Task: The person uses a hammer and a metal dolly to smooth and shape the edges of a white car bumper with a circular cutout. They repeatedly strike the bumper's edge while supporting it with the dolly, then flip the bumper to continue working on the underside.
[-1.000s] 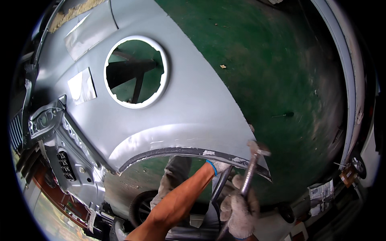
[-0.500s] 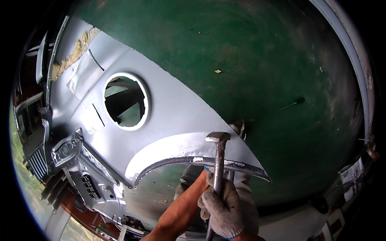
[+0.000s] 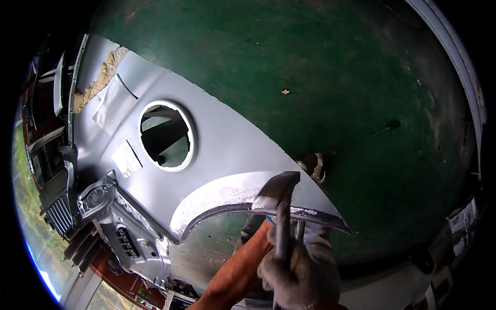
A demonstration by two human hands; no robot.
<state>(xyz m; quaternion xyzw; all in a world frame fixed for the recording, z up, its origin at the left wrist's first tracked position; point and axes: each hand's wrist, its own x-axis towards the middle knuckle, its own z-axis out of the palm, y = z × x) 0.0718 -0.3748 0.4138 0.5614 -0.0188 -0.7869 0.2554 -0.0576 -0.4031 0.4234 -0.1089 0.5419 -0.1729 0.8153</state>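
Note:
My right hand [image 3: 292, 279], in a grey-white knit glove, is closed round the shaft of a metal hammer [image 3: 283, 227]. The hammer's head is blurred by motion and lies across my view of the wheel-arch flare on a silver car body panel [image 3: 222, 124]. A dark strip with white patches edges the arch. My bare left forearm [image 3: 235, 271] reaches up to that edge, with a bit of blue cuff [image 3: 270, 220] at the wrist. Beyond it the left hand is hidden by the panel, hammer and right hand. A short metal bar [image 3: 300, 231] shows beside the hammer shaft; what holds it is hidden.
The panel has a round opening and, at its far left, yellowish foam [image 3: 101, 80]. A screwdriver [image 3: 386, 128] lies on the green floor [image 3: 330, 62]. A shoe [image 3: 317, 166] shows past the panel's edge. Metal car parts [image 3: 124, 232] stand at the left.
The hammer head has turned and tipped toward the arch and is now blurred. My right hand still grips the shaft. The whole view has shifted slightly, with the panel lower and further right.

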